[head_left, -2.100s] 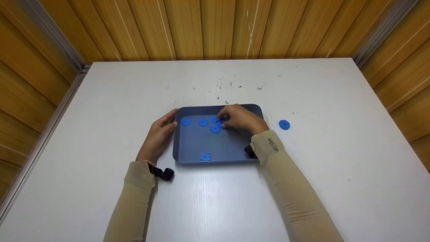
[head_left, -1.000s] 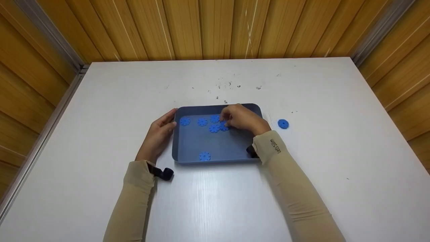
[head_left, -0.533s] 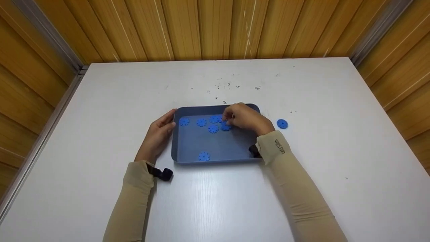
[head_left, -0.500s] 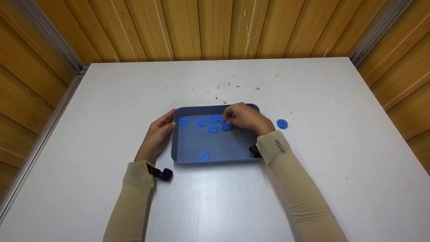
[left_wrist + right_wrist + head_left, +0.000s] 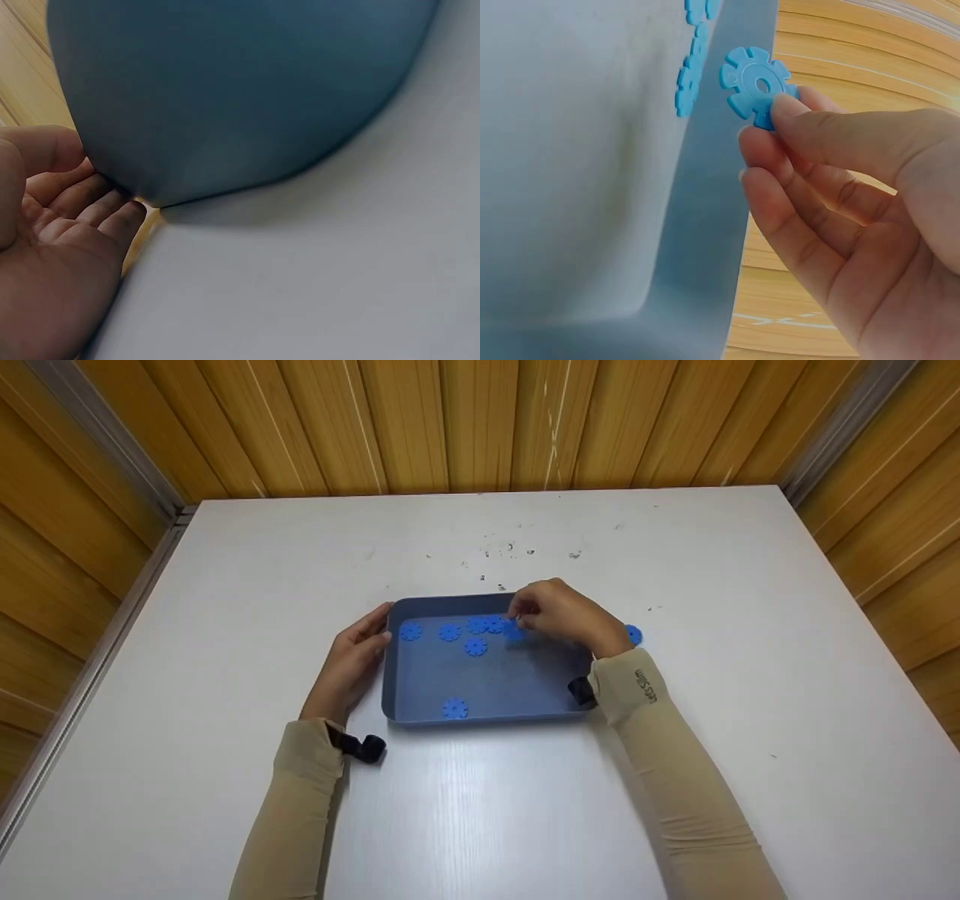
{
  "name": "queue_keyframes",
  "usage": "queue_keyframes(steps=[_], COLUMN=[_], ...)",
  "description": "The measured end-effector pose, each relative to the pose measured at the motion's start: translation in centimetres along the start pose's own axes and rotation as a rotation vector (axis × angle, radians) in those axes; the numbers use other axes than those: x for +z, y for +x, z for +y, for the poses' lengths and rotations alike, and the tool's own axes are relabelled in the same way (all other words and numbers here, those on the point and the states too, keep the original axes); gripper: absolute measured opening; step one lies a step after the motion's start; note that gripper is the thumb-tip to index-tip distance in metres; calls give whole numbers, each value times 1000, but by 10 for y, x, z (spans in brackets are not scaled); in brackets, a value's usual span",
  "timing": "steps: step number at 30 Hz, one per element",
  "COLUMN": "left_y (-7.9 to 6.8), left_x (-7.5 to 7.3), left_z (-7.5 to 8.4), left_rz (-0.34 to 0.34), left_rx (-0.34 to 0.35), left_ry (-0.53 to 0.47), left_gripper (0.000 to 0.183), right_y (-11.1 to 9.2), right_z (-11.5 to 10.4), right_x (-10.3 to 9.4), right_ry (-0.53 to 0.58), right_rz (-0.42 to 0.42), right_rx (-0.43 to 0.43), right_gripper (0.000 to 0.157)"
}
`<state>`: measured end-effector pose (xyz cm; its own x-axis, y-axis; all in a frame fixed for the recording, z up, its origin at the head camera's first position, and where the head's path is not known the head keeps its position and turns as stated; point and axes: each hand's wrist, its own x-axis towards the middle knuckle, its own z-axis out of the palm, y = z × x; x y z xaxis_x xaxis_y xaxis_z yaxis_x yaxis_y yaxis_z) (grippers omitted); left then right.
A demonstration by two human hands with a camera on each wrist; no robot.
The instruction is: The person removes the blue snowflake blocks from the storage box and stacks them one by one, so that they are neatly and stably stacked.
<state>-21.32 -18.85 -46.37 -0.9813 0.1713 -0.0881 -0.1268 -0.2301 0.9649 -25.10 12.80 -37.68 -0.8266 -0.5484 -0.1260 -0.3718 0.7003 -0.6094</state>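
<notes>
Presently, the left hand (image 5: 349, 658), its fingers almost straight, touches the outer left wall of the tray (image 5: 510, 690); some fingertips are hidden at its edge; inside lie six notched blue discs (image 5: 475, 646), one near the front and five toward the back, two of which touch or overlap, I cannot tell which; the right hand (image 5: 566, 613) pinches a seventh disc (image 5: 748, 81) above the tray floor, blurred in the head view; farther right, on the white table (image 5: 480, 817), another disc (image 5: 636, 635) is partly covered by this hand.

Tray (image 5: 435, 679): on worktop (image 5: 225, 577), right of left hand (image 5: 351, 656)
Inside: discs (image 5: 475, 646), mostly at back
Outside: lone disc (image 5: 635, 635), right of tray
</notes>
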Motion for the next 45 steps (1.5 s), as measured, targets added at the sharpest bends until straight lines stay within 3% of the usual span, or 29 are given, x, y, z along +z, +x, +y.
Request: queue_keyframes(steps=[14, 22, 33, 45], left_y=[1, 0, 1, 1], left_x=[0, 1, 1, 1], left_z=[-1, 0, 0, -1], left_rz=[21, 26, 17, 24], left_rx=[-20, -17, -11, -5], left_ry=[-17, -37, 5, -20], left_gripper=[55, 56, 56, 55], right_y=[-17, -28, -45, -62], right_z=[12, 25, 46, 64], right_x=[-16, -25, -33, -38], right_ry=[9, 68, 16, -2], right_rz=[63, 91, 151, 187], right_rx=[30, 80, 56, 101], right_gripper=[14, 17, 17, 18])
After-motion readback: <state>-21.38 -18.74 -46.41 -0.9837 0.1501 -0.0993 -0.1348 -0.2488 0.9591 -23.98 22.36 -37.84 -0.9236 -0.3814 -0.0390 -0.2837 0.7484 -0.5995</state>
